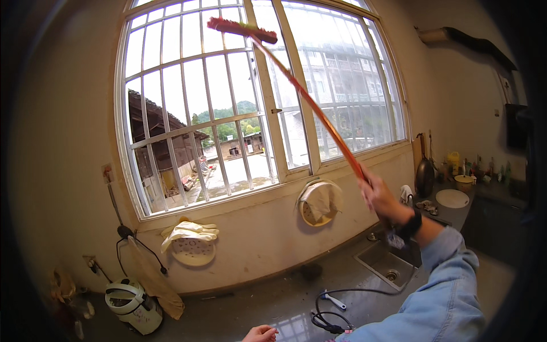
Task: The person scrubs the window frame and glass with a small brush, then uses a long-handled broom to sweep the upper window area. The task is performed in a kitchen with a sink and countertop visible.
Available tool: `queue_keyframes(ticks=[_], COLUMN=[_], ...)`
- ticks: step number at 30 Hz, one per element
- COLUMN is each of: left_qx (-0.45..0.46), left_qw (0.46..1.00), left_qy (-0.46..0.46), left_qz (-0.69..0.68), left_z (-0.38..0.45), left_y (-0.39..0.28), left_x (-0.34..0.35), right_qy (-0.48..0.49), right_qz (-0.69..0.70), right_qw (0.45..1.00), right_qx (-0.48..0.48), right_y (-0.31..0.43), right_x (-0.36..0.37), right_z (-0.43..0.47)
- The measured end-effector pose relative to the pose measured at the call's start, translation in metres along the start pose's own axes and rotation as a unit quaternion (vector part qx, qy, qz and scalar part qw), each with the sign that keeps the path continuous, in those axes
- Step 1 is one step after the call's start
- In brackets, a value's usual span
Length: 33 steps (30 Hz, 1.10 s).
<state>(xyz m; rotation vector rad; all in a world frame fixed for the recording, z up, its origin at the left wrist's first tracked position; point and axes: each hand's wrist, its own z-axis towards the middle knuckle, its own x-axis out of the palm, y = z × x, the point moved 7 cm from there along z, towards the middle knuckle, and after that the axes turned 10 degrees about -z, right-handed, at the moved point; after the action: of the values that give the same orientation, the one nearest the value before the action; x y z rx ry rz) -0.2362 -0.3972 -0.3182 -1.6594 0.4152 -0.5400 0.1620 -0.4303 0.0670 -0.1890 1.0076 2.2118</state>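
Observation:
My right hand (pixel 378 192) grips the orange handle (pixel 322 115) of a long broom. The handle slants up and left across the window (pixel 265 128). Its red brush head (pixel 241 29) is high up by the middle frame of the sliding panes, and I cannot tell whether it touches them. My left hand (pixel 261 333) shows only partly at the bottom edge, over the dark countertop (pixel 239 316), with its fingers curled. Whether it holds anything cannot be made out. To its right lie a coiled black cable (pixel 329 318) and a small white-handled tool (pixel 335 300).
A steel sink (pixel 391 265) is set into the counter. Two perforated baskets, one under pale gloves (pixel 190 233) and one with a cloth (pixel 318 203), hang below the window. An electric pot (pixel 134 305) stands left; a wok (pixel 424 177), plate (pixel 452 199) and bottles stand right.

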Motion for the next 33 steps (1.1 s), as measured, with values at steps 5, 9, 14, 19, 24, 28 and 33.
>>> queue_keyframes(ticks=[5,9,14,19,24,28,33], left_qx=[-0.034,-0.065,-0.063,-0.079,-0.054,-0.068,-0.07], left_qw=[0.999,0.996,0.996,0.994,0.997,0.997,0.996], left_qy=[0.026,0.05,0.066,0.073,0.045,0.017,0.019], left_qz=[0.015,0.035,0.012,0.008,-0.029,-0.042,-0.045], left_z=[0.007,0.012,0.016,0.015,0.015,0.008,0.006], left_y=[0.001,0.002,0.006,0.027,0.037,0.045,0.043], left_x=[0.019,0.036,0.045,0.04,0.029,0.027,0.034], right_qy=[0.033,0.068,0.054,0.042,0.061,-0.201,-0.164], right_qz=[-0.055,0.046,0.168,0.241,0.347,-0.041,0.07], right_qw=[0.99,0.99,0.98,0.97,0.935,0.978,0.984], right_qx=[0.124,0.118,0.09,-0.016,-0.037,-0.025,-0.001], right_y=[-0.041,-0.041,-0.029,0.029,0.077,0.06,0.005], right_x=[0.027,0.037,0.019,-0.003,-0.02,-0.052,-0.04], right_z=[-0.137,-0.164,-0.078,0.082,0.197,0.226,0.199])
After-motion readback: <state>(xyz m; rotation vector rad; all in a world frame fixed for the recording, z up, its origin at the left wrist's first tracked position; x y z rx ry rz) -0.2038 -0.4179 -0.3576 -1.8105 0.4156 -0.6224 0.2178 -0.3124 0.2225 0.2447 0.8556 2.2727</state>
